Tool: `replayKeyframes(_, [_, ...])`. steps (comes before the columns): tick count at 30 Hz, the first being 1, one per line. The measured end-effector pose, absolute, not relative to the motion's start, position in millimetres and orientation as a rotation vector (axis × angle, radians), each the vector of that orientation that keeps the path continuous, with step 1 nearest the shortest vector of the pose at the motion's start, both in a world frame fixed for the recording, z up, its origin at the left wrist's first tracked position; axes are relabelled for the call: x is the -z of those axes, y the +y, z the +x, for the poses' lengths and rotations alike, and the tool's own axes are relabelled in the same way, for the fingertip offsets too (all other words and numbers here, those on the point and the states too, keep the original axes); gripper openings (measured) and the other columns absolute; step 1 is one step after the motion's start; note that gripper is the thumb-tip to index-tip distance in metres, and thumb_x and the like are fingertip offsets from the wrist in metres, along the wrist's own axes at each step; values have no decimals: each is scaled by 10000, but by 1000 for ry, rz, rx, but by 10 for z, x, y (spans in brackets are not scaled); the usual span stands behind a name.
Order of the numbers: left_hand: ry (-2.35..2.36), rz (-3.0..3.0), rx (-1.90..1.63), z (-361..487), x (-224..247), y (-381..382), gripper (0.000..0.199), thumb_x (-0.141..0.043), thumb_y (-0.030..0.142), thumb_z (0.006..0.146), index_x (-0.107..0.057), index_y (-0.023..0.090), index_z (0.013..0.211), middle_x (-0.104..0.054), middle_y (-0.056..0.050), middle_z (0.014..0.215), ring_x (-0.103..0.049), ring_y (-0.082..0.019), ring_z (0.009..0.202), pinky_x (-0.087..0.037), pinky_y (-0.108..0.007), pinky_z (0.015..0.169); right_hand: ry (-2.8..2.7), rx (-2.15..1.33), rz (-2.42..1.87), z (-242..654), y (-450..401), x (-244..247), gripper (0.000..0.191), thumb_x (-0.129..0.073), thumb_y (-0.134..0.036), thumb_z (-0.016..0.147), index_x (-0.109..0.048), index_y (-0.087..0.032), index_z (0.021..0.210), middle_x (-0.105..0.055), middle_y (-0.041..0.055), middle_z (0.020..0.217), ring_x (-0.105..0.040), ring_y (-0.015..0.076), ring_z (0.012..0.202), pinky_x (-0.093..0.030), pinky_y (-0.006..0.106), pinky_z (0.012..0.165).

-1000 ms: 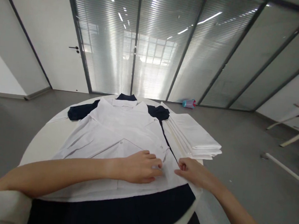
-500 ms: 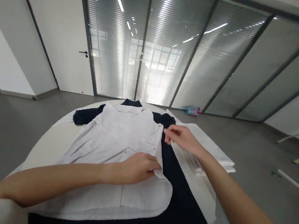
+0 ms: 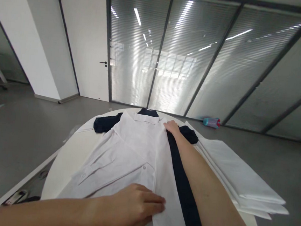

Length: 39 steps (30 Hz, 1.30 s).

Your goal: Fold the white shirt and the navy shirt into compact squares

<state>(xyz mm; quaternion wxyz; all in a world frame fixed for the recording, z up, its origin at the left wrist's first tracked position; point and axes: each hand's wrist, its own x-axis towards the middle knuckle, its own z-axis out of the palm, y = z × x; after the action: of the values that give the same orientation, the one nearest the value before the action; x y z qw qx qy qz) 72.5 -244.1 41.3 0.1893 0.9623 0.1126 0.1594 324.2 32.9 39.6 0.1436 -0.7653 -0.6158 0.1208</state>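
A white button-up shirt (image 3: 137, 140) lies spread over a dark navy garment (image 3: 178, 171) on a round white table (image 3: 63, 168). A long strip of the shirt is folded inward along its right side. My left hand (image 3: 139, 208) rests on the lower front of the shirt, fingers stretched to the right over the folded strip. Up at the right shoulder, my right hand (image 3: 172, 126) has its fingers bent onto the shirt's edge, and the fingertips are partly hidden. Navy sleeves (image 3: 107, 122) and a navy collar (image 3: 147, 111) stick out from beneath the shirt.
A stack of folded white cloth (image 3: 242, 177) overhangs the table's right side. On the floor by the glass partition (image 3: 179, 55) lies a blue and red packaged item (image 3: 212, 122). A white door (image 3: 85, 40) and a pillar (image 3: 36, 36) stand at the back left.
My right hand has moved up to the shirt's shoulder. The shirt's right side now lies folded over as a long strip, and my left fingers have straightened. The view has shifted left.
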Motion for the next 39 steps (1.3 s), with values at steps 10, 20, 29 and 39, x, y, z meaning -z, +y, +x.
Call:
replayKeyframes(10, [573, 2700, -514, 224, -259, -2754, 419, -428, 192, 980, -497, 208, 1393, -633, -114, 1361, -682, -230, 1092, -523, -356, 980, -2146, -272, -1979, 2580, 566, -83, 214, -566, -346, 895, -679, -168, 929, -708, 105, 1044, -633, 227, 983, -440, 274, 818])
replayKeyframes(20, [570, 2800, -575, 92, -182, -2789, 329, -425, 253, 993, -542, 227, 1300, -670, -85, 1311, -646, -256, 1111, -488, -401, 978, -2077, -74, -1932, 2500, 704, 88, 655, -298, -519, 1021, -293, -121, 1541, -196, 184, 1631, -221, 333, 1475, -220, 484, 1177])
replayKeyframes(29, [670, 2830, -482, -24, -251, -2868, 215, -546, 243, 955, -619, 249, 1157, -734, -56, 1166, -658, -232, 1001, -511, -388, 876, -2239, -239, -2039, 2514, 894, 283, 795, -173, -646, 985, -159, -141, 1599, -60, 106, 1673, -38, 299, 1532, -50, 567, 1208])
replayKeyframes(39, [656, 2812, -605, 772, -340, -2143, 381, -529, 386, 970, -638, 110, 1209, -646, -146, 1287, -565, -276, 1247, -434, -380, 1081, -2234, -229, -2046, 2519, 876, 299, 811, -120, -671, 973, -134, -165, 1606, -38, 93, 1676, -20, 279, 1535, -59, 532, 1214])
